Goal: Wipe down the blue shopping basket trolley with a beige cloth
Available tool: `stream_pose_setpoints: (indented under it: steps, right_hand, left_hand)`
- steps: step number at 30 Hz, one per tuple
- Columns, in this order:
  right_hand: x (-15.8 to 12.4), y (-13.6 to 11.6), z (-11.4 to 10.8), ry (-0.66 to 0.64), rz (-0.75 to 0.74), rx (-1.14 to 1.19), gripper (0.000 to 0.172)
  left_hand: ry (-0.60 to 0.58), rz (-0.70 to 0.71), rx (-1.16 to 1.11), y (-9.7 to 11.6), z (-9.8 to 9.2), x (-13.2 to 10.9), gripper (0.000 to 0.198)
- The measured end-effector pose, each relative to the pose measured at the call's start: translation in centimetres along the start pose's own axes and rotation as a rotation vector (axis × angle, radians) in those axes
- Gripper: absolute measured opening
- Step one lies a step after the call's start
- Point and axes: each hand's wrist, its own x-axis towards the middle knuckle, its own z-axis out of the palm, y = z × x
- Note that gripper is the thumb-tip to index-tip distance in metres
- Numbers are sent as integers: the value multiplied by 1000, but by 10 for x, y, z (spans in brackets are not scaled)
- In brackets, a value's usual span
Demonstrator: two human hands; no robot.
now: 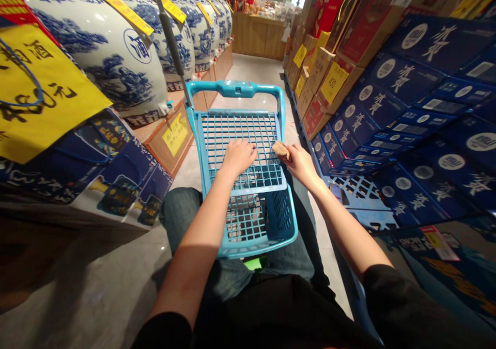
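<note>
A light-blue plastic shopping cart (234, 247) stands between my knees, with a grid panel (248, 127) at its top and a handle bar beyond it. My left hand (240, 157) lies palm down on the grid panel, fingers spread and holding nothing. At the panel's right edge, my right hand (297, 160) is closed on a crumpled light-brown cloth (280, 149). The cloth touches or hangs just over the grid; which one I cannot tell.
Large blue-and-white jars (112, 49) line the left side above boxes and yellow signs. Stacked blue cartons (403, 80) and brown boxes (320, 70) rise on the right. A wooden counter (258, 35) stands at the aisle's far end.
</note>
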Motion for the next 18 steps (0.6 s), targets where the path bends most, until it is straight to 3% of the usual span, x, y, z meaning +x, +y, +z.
stream_pose_setpoints:
  steps: [4, 9, 12, 15, 18]
  right_hand:
    - [0, -2, 6, 34, -26, -25, 25]
    - [-55, -3, 5, -33, -106, -1, 26]
    - [-70, 1, 5, -52, -124, 54, 23]
    - [-50, 6, 9, -19, -81, 77, 21]
    - [-6, 6, 12, 37, -19, 25, 23]
  left_hand:
    - [18, 11, -4, -2, 3, 1, 41]
    - [22, 9, -46, -2, 3, 2, 41]
    - [17, 7, -39, 0, 1, 1, 41]
    - [11, 1, 8, 1, 0, 0, 42]
    - [5, 12, 35, 1, 0, -1, 43]
